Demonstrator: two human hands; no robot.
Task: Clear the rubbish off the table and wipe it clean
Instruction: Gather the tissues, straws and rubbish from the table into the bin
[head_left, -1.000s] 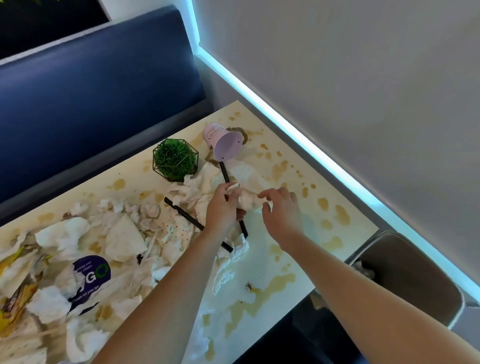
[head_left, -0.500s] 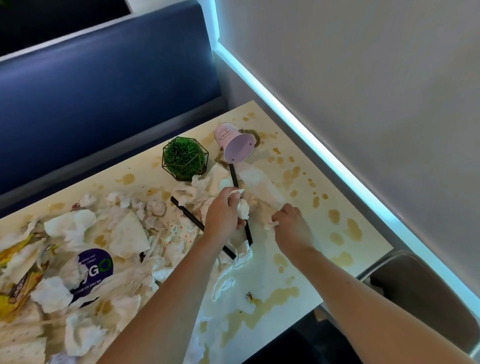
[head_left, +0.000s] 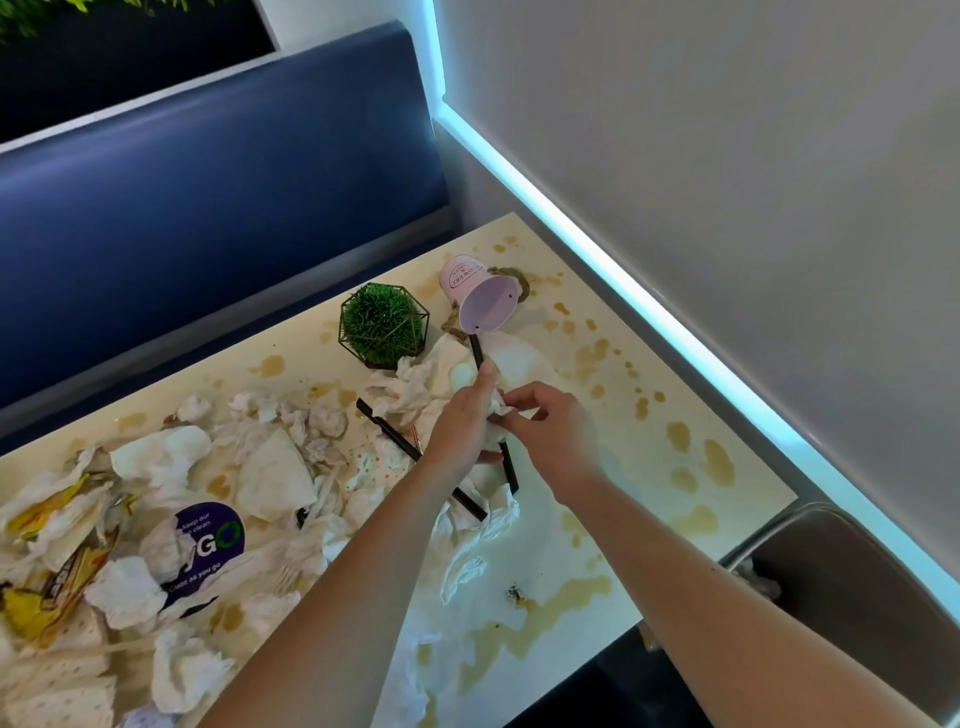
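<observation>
My left hand (head_left: 460, 426) grips a wad of crumpled white tissue (head_left: 493, 426) over the middle of the cream table (head_left: 691, 499). My right hand (head_left: 550, 431) meets it from the right and pinches the same wad. Two black straws (head_left: 395, 434) lie under and beside my hands; one runs up to a tipped pink cup (head_left: 480, 301). More crumpled tissues (head_left: 161, 457), yellow wrappers (head_left: 36, 608) and a purple-labelled wrapper (head_left: 210, 538) cover the table's left half. Brown spill stains (head_left: 550, 603) spot the right half.
A small green plant in a black wire frame (head_left: 383, 325) stands behind the tissues. A blue bench (head_left: 208, 208) runs along the far side. A grey bin (head_left: 852, 592) with tissue inside sits beside the table's right corner, below a lit wall edge (head_left: 623, 270).
My right hand has moved left and up from the table to join my left hand on the tissue wad. The camera view has shifted slightly.
</observation>
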